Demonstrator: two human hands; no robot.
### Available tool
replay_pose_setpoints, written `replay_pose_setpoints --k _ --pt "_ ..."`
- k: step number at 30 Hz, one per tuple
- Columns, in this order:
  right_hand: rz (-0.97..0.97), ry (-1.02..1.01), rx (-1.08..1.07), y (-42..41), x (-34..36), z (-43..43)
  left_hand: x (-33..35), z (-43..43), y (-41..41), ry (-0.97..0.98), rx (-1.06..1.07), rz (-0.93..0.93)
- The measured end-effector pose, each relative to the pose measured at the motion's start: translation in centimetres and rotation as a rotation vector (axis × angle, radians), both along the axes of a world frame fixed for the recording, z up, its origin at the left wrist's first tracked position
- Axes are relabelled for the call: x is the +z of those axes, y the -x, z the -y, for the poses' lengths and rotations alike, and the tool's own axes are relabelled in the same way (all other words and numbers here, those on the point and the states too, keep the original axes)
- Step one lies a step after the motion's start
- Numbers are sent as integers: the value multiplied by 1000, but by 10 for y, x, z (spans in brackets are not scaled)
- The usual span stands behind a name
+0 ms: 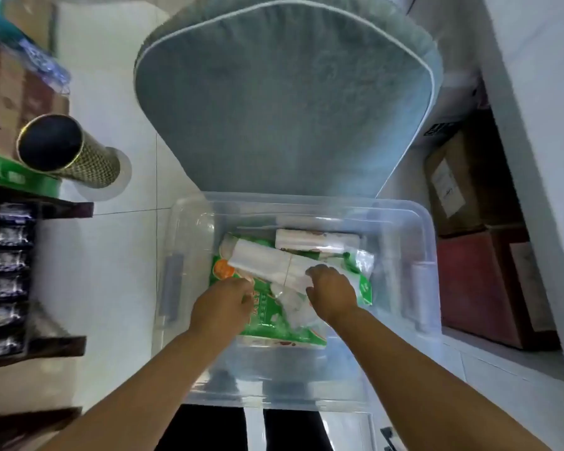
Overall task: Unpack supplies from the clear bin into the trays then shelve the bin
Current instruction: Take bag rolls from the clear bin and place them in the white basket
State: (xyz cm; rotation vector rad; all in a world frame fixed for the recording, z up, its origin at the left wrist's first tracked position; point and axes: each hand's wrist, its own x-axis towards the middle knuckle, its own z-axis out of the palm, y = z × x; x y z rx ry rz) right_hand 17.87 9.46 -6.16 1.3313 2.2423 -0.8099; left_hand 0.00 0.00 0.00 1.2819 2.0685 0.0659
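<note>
The clear bin (189,288) stands on the white floor below me, open on top. Inside lie green-and-white packets (271,323), a white wrapped bundle (267,260) slanting across them, and a second white roll (313,239) at the far side. My left hand (223,305) reaches into the bin and its fingers close on the edge of a green packet. My right hand (331,292) presses on the near end of the white bundle, fingers curled over it. The picture is blurred, so how firm either grip is stays unclear.
A grey cushioned chair seat (284,99) lies just beyond the bin. A dark shelf unit (20,275) with shiny packets stands at left, with a patterned gold tube (75,154) on top. Cardboard and red boxes (482,281) sit at right under a white surface.
</note>
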Motion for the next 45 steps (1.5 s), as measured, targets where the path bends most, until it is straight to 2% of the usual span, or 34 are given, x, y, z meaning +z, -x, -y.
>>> replay_pose_setpoints --k 6,11,13,18,21,24,27,28,30,33,36,38,41,43,45 --pt "5 43 44 13 -49 -25 -37 1 -16 11 78 37" --pt "-18 -22 23 17 -63 -22 -53 6 -20 19 130 74" --pt "-30 34 -40 17 -60 -18 -55 6 -21 38 153 75" --pt "-205 155 -281 15 -41 -6 -59 7 -21 91 268 133" --pt "-223 111 -249 19 -26 6 -62 4 -22 164 452 316" --pt "-303 85 -254 24 -8 20 -62 -2 -24 148 756 561" --pt "-453 194 -384 29 11 34 -50 -3 -17 46 1104 991" --pt "-497 248 -448 30 17 37 -45 -2 -13 1 1154 1131" --pt "-572 344 -535 29 25 39 -32 -1 -6 -69 1144 1233" --pt "-665 322 -631 17 25 29 -17 -7 9 -167 1107 1087" --pt "-496 126 -656 -13 12 16 -3 -16 36 -284 1022 869" --pt "-260 117 -425 -31 -2 17 6 -19 51 -339 929 746" --pt "-23 136 127 -35 -25 35 15 -18 61 -376 862 616" --pt "-13 51 259 -29 -36 42 17 -16 63 -366 836 587" --pt "-43 -29 271 -25 -41 36 18 -13 64 -351 833 584"
